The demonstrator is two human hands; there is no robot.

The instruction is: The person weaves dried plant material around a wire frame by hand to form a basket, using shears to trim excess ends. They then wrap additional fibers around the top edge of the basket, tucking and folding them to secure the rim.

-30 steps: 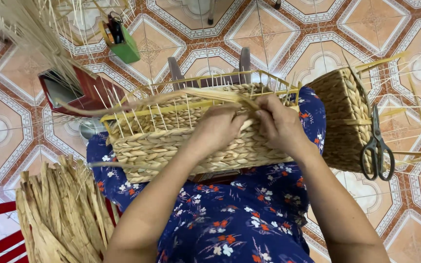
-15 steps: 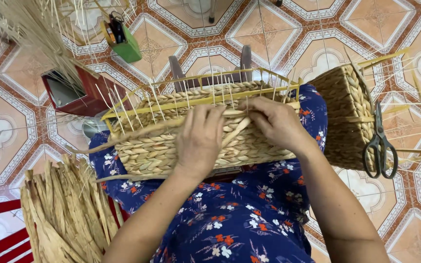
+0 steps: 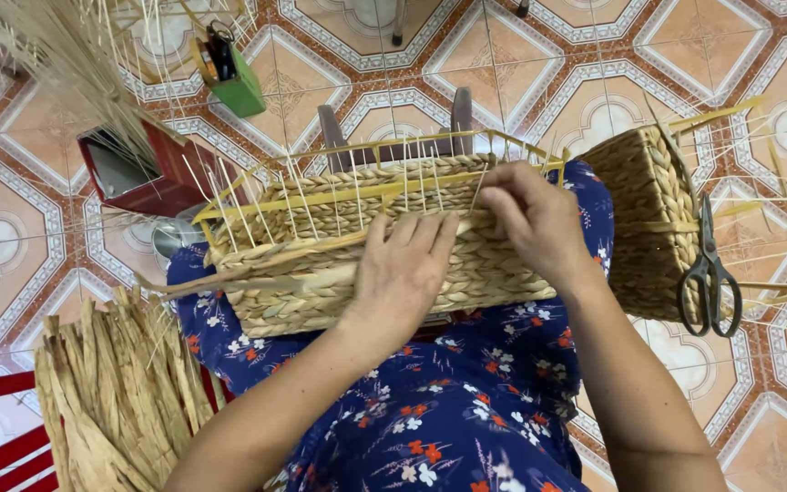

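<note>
A half-woven straw basket [image 3: 302,273] with a yellow frame and thin upright stakes rests on my lap, over a blue flowered dress. My left hand [image 3: 403,273] lies flat against the basket's near woven wall, fingers spread, pressing a loose flat straw strand [image 3: 229,278] that trails off to the left. My right hand [image 3: 530,219] pinches the weaving at the basket's top right edge, among the stakes.
A second woven basket [image 3: 644,219] stands at the right with scissors [image 3: 708,273] lying on it. A bundle of dried straw [image 3: 111,392] lies at the lower left. A red box [image 3: 134,173], a green tool holder [image 3: 229,73] and loose reeds sit on the patterned tile floor.
My left hand has slid down and flattened on the basket wall. My right hand has moved up to the rim, and the strand now runs along the wall to the left.
</note>
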